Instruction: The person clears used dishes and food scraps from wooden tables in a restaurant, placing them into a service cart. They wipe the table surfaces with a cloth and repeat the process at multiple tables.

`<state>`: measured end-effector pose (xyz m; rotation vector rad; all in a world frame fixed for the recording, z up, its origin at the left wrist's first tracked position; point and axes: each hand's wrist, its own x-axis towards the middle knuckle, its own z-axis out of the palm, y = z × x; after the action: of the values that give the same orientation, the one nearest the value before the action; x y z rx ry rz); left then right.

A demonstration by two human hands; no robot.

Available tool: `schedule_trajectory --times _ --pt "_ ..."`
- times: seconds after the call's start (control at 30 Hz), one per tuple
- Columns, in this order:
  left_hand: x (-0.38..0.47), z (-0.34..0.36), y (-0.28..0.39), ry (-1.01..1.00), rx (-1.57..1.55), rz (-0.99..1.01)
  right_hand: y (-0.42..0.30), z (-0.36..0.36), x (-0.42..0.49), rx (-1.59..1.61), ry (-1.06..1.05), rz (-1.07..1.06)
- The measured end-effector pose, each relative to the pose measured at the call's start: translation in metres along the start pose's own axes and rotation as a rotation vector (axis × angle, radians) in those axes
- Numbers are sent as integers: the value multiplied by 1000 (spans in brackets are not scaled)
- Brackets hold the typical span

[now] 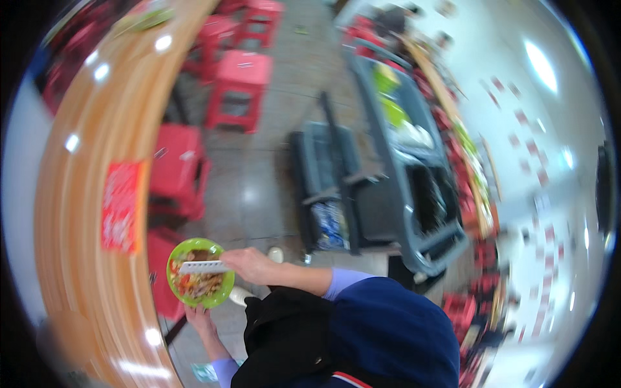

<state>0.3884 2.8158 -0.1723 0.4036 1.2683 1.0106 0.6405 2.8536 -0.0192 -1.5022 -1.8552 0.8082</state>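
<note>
A lime-green bowl (230, 287) holds mixed food with brown, red and pale pieces. My left hand (198, 317) grips it at its lower rim, beside the edge of the long wooden table (92, 194). Over the bowl, my right hand (250, 266) is closed on a flat white tool (201, 267), perhaps a plastic scraper, with a row of dark marks or holes along it. The tool's blade lies across the bowl's opening. Motion blur hides whether it touches the food.
A red placard (122, 207) lies on the tabletop, and green dishware (150, 19) at its far end. Red plastic stools (242, 70) line the table. A grey utility cart (405, 203) carries green dishware (394, 111) and a whitish bag (415, 137). People (395, 22) sit beyond.
</note>
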Motion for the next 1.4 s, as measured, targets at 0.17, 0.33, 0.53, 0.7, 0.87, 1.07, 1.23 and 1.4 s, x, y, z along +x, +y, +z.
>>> schedule_trajectory --times 0.17,0.33,0.53,0.7,0.87,1.07,1.23,1.4 --pt "-16 104 58 -401 210 -78 -8 -120 -111 532 627 443" --pt "-49 263 102 -836 386 -151 -30 -232 -274 567 1482 586" --pt "-118 459 102 -1262 537 -104 -50 -268 -424 427 1970 246" --pt "-182 591 62 -1525 718 80 -51 -268 -467 338 2119 237" --pt "-223 681 -9 -1730 965 469 -40 -262 -483 281 2206 209" --pt "-225 722 -74 -1805 1216 1252 -35 -256 -488 241 2299 340" --pt "-234 725 -67 -1856 1231 1314 -35 -256 -485 244 2361 347" --pt "-235 717 -49 -1873 781 1703 -26 -257 -479 163 2392 464"
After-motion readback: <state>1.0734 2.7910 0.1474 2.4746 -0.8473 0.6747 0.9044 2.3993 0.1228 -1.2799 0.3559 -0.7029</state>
